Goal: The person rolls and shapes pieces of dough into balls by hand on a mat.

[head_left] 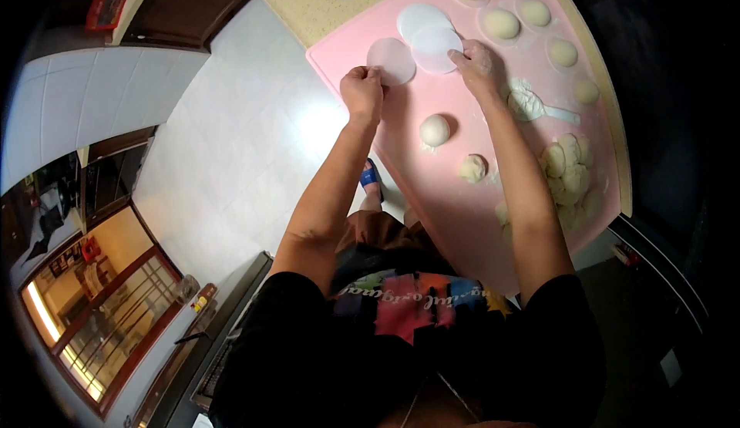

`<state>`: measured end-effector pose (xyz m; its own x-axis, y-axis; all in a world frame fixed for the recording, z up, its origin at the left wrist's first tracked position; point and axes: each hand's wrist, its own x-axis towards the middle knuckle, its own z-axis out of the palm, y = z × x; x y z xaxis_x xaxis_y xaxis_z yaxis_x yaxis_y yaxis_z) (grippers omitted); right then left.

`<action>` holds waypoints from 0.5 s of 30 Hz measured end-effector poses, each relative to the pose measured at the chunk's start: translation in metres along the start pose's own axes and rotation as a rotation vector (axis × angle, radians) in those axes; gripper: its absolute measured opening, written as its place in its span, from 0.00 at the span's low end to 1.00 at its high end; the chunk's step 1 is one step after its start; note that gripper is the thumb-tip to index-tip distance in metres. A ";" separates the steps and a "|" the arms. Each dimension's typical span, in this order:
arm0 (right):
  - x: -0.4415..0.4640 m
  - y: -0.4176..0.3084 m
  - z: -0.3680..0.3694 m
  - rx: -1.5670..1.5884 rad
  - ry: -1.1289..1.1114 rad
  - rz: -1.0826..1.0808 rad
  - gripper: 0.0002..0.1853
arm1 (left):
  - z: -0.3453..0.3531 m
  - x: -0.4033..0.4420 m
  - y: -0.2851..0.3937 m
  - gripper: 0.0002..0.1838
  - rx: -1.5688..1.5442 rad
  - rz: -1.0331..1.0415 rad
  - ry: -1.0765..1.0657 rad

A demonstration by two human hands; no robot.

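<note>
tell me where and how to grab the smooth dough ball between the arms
Probably best with a grip around opposite sides, coming from above: the dough ball is round, has no handle, and sits apart from the rougher lump.

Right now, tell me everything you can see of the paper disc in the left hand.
The paper disc is round, thin and pale, like parchment, and slightly see-through, with a pinkish cast. It looks flat and blank. The fingertips of the left hand pinch its lower-left edge, over the upper-left part of the pink mat. Whether it is lifted or resting there is unclear. Its right edge comes close to the neighboring discs; contact cannot be told.
</note>
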<state>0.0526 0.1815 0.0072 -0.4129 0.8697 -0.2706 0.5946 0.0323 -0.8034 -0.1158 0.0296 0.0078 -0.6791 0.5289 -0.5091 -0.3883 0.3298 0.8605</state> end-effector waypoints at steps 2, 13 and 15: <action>-0.011 -0.005 -0.007 -0.142 0.103 -0.050 0.24 | -0.007 -0.001 0.002 0.09 0.095 0.014 0.053; -0.143 -0.012 0.023 -0.627 -0.302 -0.564 0.35 | -0.037 -0.028 -0.003 0.09 0.158 -0.098 -0.030; -0.140 -0.004 0.024 -0.600 -0.268 -0.509 0.32 | -0.041 -0.034 -0.004 0.09 0.245 -0.089 -0.083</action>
<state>0.0914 0.0481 0.0351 -0.8357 0.5339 -0.1285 0.5266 0.7129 -0.4632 -0.1165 -0.0221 0.0227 -0.5913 0.5483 -0.5914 -0.2751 0.5522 0.7870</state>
